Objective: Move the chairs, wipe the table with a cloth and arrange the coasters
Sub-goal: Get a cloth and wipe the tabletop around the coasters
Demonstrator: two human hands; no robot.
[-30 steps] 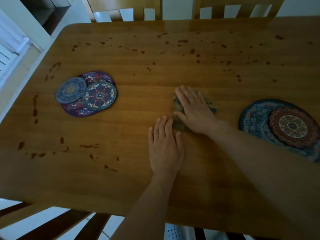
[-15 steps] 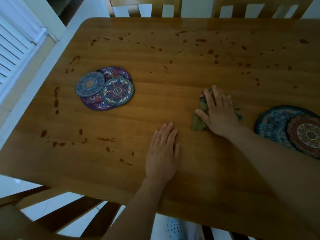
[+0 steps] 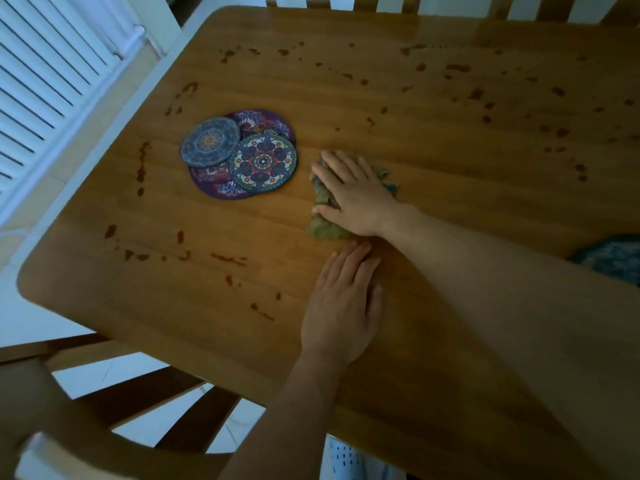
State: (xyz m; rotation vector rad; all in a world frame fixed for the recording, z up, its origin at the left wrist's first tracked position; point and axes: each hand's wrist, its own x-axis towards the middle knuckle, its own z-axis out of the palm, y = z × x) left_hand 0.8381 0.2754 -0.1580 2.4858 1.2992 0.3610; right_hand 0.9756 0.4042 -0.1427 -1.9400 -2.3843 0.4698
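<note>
Near edge: wooden chair (image 3: 104,427) just beside the table (image 3: 450,140); left hand (image 3: 341,306) lay flat on the wood, palm down, fingers straight, gripping nothing. Just beyond it, right hand (image 3: 356,195) pressed straight-fingered on the crumpled green cloth (image 3: 325,228), mid-table, near the coaster pile: blue mandala coaster (image 3: 209,143) and white floral coaster (image 3: 263,162) overlapping on a larger purple mat (image 3: 214,185). Blue mat (image 3: 609,261) was cut off at the right edge; reddish-brown stains (image 3: 228,259) dotted the wood, far chair slats (image 3: 414,2) behind.
</note>
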